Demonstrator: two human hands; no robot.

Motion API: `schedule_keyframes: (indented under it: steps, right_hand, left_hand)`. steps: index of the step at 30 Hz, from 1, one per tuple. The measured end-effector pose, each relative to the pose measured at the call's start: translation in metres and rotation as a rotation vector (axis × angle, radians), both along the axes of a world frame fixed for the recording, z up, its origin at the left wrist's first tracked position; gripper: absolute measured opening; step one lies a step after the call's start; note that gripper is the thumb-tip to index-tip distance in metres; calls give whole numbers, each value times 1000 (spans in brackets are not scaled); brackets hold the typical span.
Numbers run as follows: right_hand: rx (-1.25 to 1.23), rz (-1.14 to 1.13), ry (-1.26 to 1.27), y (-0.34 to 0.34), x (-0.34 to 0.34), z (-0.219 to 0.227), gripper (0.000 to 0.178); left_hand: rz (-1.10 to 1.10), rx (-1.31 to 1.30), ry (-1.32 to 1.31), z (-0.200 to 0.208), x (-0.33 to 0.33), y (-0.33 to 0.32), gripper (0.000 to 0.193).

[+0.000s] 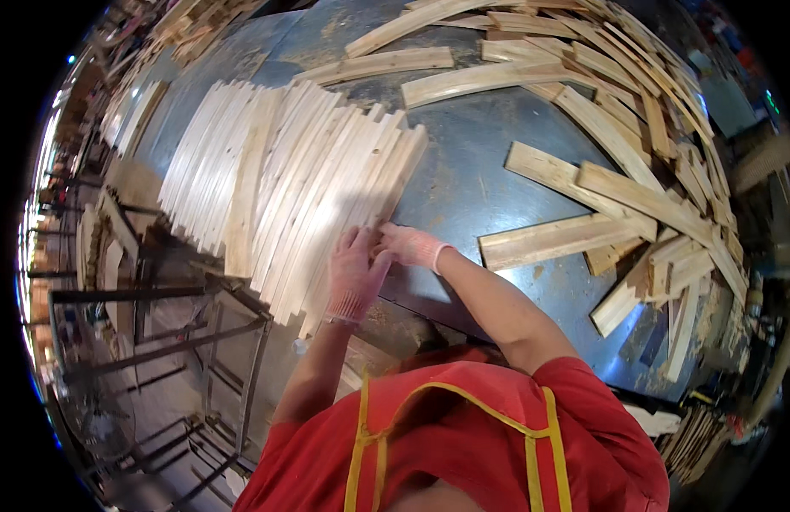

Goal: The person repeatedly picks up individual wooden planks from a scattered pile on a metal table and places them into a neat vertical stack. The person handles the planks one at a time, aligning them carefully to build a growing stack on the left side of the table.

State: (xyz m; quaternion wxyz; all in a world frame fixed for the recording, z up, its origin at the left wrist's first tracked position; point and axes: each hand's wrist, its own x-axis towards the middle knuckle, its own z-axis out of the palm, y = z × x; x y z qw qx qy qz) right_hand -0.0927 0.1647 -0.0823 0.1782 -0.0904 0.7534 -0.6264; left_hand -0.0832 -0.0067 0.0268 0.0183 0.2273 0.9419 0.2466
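Note:
A row of pale wooden strips (pixel 318 192) lies packed side by side on the metal table, with one wider board (pixel 251 183) resting across its top. My left hand (pixel 356 271), in a pinkish-white knit glove, lies over the near right part of the row, its fingers stretched along the strips. Close beside it, my right hand (pixel 412 246) wears a matching glove. Its fingers bend in at the near end of the row's outermost wooden strip (pixel 403 166) and appear to grip it; the fingertips are partly hidden.
Loose boards (pixel 565 239) lie crisscrossed on the metal table (pixel 454 158) to my right, joining a larger heap (pixel 617 72) along the far right edge. Dark metal frames (pixel 156 341) stand below on the left. More stacked wood (pixel 190 26) sits at the far left.

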Motion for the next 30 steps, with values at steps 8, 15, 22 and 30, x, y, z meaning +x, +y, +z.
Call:
schedule_keyframes:
  steps: [8, 15, 22, 30]
  right_hand:
    - [1249, 47, 302, 192, 118, 101, 80]
    - [907, 180, 356, 175, 121, 106, 79]
    - [1465, -84, -54, 349, 62, 100, 131]
    - [1192, -238, -293, 454, 12, 62, 132]
  left_hand:
    - [-202, -44, 25, -8, 40, -18, 68]
    - [-496, -163, 27, -35, 89, 86, 93]
    - [-457, -364, -49, -55, 87, 105, 97]
    - [-245, -392, -414, -20, 95, 36, 87]
